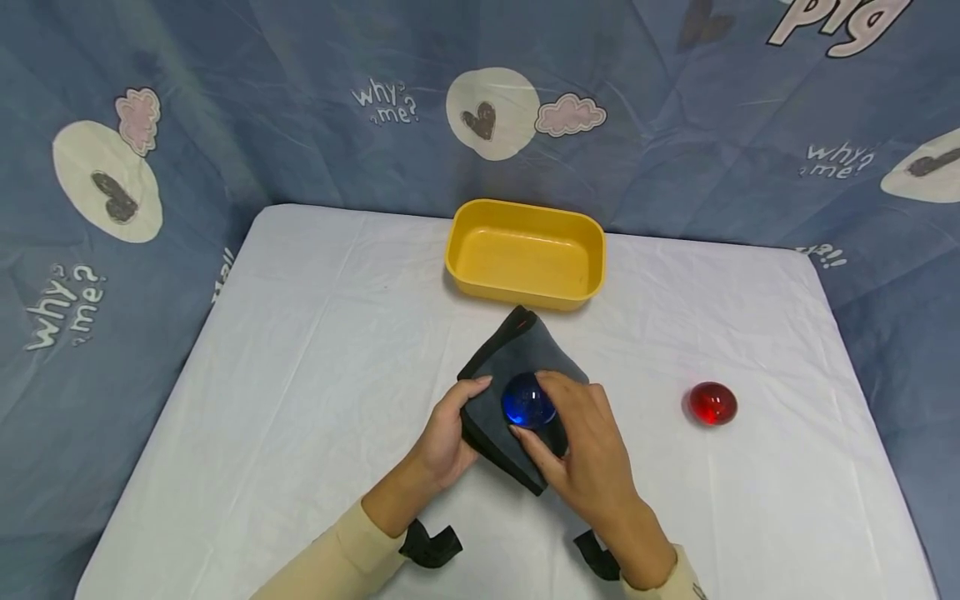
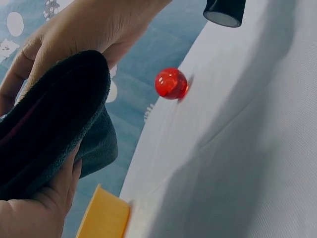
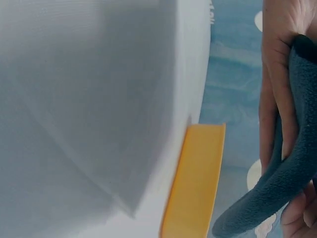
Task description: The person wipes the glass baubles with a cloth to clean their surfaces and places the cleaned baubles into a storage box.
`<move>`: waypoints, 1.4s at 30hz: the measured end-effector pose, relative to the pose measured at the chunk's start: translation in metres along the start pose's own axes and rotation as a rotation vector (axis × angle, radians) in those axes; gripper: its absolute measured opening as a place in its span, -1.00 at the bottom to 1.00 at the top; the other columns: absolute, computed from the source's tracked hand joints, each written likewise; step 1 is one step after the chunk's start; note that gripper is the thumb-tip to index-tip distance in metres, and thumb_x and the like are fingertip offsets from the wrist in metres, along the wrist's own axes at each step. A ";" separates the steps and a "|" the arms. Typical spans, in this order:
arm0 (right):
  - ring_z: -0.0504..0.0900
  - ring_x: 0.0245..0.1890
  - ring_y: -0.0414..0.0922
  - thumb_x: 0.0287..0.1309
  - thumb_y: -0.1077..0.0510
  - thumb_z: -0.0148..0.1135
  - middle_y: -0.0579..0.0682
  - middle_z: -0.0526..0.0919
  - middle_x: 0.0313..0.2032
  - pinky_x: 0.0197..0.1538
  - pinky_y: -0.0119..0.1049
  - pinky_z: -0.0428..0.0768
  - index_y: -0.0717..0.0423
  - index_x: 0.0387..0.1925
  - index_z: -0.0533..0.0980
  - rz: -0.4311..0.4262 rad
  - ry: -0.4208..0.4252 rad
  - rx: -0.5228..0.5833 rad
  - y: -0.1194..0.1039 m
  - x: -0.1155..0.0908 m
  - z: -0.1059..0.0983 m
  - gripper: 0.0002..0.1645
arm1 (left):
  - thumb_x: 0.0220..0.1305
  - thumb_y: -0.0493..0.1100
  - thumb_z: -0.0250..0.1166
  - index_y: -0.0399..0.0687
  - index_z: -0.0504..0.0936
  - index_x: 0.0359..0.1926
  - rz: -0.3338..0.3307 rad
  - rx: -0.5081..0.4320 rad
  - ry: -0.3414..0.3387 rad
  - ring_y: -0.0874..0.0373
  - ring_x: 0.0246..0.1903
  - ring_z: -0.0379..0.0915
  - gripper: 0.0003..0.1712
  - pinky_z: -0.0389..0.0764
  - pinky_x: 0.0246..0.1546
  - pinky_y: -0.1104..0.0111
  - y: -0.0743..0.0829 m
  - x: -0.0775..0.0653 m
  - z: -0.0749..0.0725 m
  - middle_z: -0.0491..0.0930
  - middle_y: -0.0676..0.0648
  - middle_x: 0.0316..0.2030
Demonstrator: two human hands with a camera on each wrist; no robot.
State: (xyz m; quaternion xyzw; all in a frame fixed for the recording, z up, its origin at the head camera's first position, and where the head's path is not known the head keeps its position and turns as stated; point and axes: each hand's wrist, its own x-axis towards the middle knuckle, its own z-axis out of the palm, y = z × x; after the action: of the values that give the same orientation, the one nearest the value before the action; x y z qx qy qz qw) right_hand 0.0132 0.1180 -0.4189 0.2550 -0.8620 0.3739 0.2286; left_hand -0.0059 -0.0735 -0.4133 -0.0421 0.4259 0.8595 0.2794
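A folded dark grey-green cloth [image 1: 487,417] is held up over the table by my left hand [image 1: 442,437], its thumb on top and the other fingers underneath. On the cloth sits a clear blue ball [image 1: 528,401]. My right hand [image 1: 596,446] pinches that ball between thumb and fingers. In the left wrist view the cloth [image 2: 99,144] hides the blue ball. The right wrist view shows the cloth [image 3: 277,193] edge-on, again without the ball. A clear red ball [image 1: 713,403] lies on the table, right of my right hand.
Beyond the cloth, a yellow rectangular tub [image 1: 525,293] stands near the table's back edge. White cloth covers the table [image 1: 300,375]. Blue printed fabric [image 1: 300,125] hangs behind and beside it. Black straps [image 1: 433,550] hang at both wrists.
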 end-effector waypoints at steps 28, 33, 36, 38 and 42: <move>0.55 -0.01 0.11 0.47 -0.16 0.25 0.21 0.55 0.28 0.10 -0.14 0.49 0.37 0.33 0.37 -0.044 0.043 0.023 0.004 -0.002 0.005 -0.25 | 0.56 -0.05 -0.19 -0.29 0.01 0.58 0.017 -0.045 0.006 0.11 0.39 0.27 -0.29 0.44 0.36 0.25 -0.003 0.002 -0.002 0.16 -0.22 0.49; 0.58 -0.04 0.13 0.46 -0.10 0.27 0.26 0.58 0.24 0.06 -0.13 0.52 0.40 0.24 0.43 -0.091 0.078 0.035 0.007 -0.001 0.008 -0.33 | 0.57 -0.05 -0.20 -0.29 0.02 0.57 0.030 -0.050 0.001 0.12 0.36 0.31 -0.31 0.46 0.34 0.25 -0.002 0.002 -0.005 0.19 -0.21 0.47; 0.61 -0.08 0.14 0.47 -0.08 0.28 0.27 0.62 0.20 -0.03 -0.10 0.51 0.37 0.20 0.51 -0.133 0.101 0.023 0.009 0.000 0.008 -0.40 | 0.57 -0.06 -0.19 -0.31 0.04 0.56 0.030 -0.040 -0.001 0.13 0.33 0.34 -0.32 0.48 0.32 0.25 -0.002 0.002 -0.006 0.23 -0.20 0.44; 0.62 -0.10 0.13 0.47 -0.09 0.28 0.26 0.64 0.17 -0.05 -0.10 0.52 0.34 0.20 0.54 -0.137 0.106 0.018 0.009 0.001 0.009 -0.41 | 0.57 -0.05 -0.19 -0.32 0.05 0.55 0.021 -0.032 -0.001 0.14 0.32 0.36 -0.32 0.49 0.31 0.25 -0.002 0.002 -0.006 0.25 -0.20 0.43; 0.59 -0.12 0.12 0.45 -0.11 0.29 0.23 0.66 0.12 -0.06 -0.11 0.53 0.28 0.22 0.58 -0.123 0.108 0.017 0.008 0.002 0.009 -0.41 | 0.57 -0.04 -0.19 -0.34 0.03 0.56 0.003 -0.010 -0.010 0.14 0.33 0.34 -0.30 0.49 0.31 0.25 -0.002 0.003 -0.007 0.21 -0.24 0.46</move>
State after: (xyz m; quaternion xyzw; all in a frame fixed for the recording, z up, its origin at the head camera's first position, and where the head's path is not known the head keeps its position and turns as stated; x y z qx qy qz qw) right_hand 0.0050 0.1154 -0.4274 0.2889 -0.8279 0.3794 0.2953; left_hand -0.0080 -0.0768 -0.4205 -0.0386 0.4200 0.8624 0.2801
